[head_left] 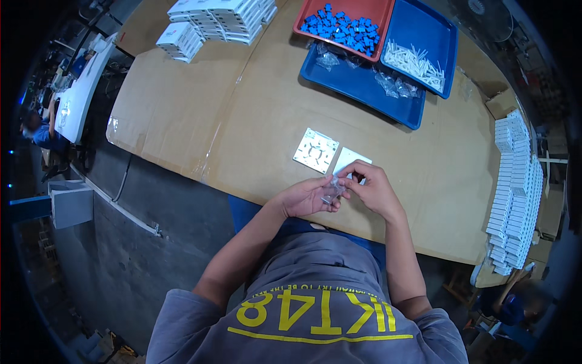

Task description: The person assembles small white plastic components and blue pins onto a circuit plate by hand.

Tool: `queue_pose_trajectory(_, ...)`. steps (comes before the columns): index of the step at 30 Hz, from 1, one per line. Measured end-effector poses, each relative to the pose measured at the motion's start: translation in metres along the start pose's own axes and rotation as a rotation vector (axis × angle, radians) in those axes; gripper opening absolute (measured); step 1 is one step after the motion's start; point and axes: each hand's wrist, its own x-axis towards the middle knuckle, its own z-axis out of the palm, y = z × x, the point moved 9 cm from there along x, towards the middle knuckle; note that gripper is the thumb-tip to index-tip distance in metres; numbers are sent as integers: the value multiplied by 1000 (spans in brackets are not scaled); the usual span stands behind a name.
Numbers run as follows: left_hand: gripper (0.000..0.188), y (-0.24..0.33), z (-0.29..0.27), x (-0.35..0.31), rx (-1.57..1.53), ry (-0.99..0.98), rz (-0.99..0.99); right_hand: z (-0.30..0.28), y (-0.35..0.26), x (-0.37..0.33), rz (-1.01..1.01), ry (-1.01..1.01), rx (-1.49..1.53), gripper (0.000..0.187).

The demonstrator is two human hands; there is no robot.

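Note:
Close to the table's near edge, both hands meet at a small clear plastic bag (331,193) with something small and greyish inside. My left hand (306,198) is closed around the lower part of the bag, palm turned up. Thumb and fingers of my right hand (368,182) pinch the bag's upper end. Just beyond the hands lies a plain white square plate (348,159), partly hidden by my right hand. Left of it, flat on the table, is a white square plate with cut-outs and holes (316,150).
A red tray (299,25) of blue plastic pieces and a blue tray (450,60) of white pegs overlap a lower blue tray (364,91) with clear bags. White boxes (221,21) are stacked far left. Tall white stacks (515,188) line the right edge. Other people sit at both sides.

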Motion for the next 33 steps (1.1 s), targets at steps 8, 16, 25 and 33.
queue_pose_trajectory(8,44,-2,-1,-2,50,-12,24,9,-3,7,-23,-184,81,6)
queue_pose_trajectory(16,40,4,0,1,49,-46,24,20,-6,12,-17,-323,95,15)
queue_pose_trajectory(25,39,0,-11,2,34,-35,66,33,-31,-1,-253,-345,-212,26)
queue_pose_trajectory(33,39,-4,-12,-5,68,-13,40,30,-35,-11,-155,-290,-287,35)
